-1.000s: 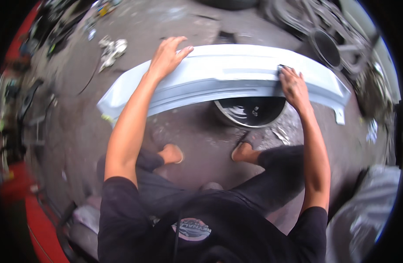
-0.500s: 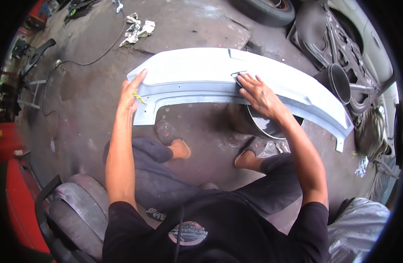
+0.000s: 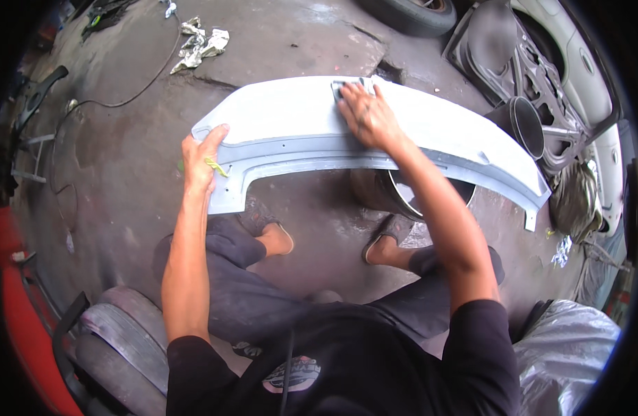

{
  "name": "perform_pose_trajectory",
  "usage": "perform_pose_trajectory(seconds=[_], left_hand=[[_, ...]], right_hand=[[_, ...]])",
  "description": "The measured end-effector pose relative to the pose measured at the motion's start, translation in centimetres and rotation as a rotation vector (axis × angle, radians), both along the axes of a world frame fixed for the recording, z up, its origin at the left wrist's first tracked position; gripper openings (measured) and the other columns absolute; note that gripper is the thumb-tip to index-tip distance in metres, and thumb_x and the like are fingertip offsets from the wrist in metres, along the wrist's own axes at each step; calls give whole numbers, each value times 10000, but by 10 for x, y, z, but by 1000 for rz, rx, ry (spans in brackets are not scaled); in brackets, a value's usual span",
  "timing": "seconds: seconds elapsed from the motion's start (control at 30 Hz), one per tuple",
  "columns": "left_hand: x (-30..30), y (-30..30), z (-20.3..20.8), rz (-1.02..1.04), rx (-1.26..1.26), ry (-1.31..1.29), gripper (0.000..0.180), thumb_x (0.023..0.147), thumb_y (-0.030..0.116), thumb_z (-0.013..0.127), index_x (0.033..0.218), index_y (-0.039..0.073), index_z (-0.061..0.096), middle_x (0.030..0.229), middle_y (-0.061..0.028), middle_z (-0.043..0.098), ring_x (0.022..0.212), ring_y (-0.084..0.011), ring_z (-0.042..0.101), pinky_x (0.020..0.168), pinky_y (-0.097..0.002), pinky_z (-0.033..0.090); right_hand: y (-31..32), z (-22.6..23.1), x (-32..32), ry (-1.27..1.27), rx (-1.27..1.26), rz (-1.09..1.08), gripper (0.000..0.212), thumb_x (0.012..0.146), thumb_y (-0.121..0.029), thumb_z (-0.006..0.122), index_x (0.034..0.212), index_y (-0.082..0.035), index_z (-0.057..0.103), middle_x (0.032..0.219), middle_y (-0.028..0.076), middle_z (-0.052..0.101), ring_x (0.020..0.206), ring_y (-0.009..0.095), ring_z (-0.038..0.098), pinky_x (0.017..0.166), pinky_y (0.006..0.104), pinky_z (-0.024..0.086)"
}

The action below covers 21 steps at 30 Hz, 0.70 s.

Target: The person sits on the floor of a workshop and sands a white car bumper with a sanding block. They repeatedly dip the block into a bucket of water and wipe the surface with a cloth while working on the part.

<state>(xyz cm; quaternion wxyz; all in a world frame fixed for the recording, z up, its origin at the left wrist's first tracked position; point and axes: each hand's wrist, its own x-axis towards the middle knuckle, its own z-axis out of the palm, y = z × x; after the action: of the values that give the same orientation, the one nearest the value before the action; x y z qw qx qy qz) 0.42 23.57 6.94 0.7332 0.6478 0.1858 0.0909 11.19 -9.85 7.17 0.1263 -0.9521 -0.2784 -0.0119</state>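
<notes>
A long curved car spoiler (image 3: 284,104), white on top with a pale grey stepped lower edge, lies across in front of me. My left hand (image 3: 202,156) grips its left end, thumb on the upper face. A yellow-green twisted cord (image 3: 214,166) shows by that hand. My right hand (image 3: 367,114) presses a small dark sheet of sandpaper (image 3: 338,89) flat against the white face near the far edge, left of the middle. Its fingers cover most of the sheet. Beneath the spoiler stands a dark bucket (image 3: 374,188) with liquid in it, partly hidden by the spoiler and my right forearm.
At the far right are a tire (image 3: 416,15), a bare metal panel (image 3: 496,41), a black bucket (image 3: 523,128) and a pale car door (image 3: 562,41). A hose (image 3: 114,105) and crumpled foil (image 3: 202,43) lie at the far left. Silvery sheeting (image 3: 568,347) sits near right.
My right hand and the sandpaper have slid left and away from me over the spoiler, up to its far edge. My left hand keeps its hold; the view has shifted slightly.
</notes>
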Motion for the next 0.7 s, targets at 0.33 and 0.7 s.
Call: perform_pose_trajectory(seconds=[0.33,0.7], left_hand=[[0,2,-1,56,130,112,604,957,594,687,1019,-7,684,921,-10,602,857,-103,512,773,-286,407],[-1,-17,7,133,0,-27,501,1042,532,590,797,96,630,699,95,342,633,-49,280,550,-282,247]], right_hand=[[24,-4,-22,50,18,-60,466,1058,-262,454,1437,-2,529,1565,248,445,1485,430,376,1212,620,264],[148,4,-56,-96,276,310,506,949,-199,503,1366,85,538,1489,298,508,1387,488,479,1146,618,362]])
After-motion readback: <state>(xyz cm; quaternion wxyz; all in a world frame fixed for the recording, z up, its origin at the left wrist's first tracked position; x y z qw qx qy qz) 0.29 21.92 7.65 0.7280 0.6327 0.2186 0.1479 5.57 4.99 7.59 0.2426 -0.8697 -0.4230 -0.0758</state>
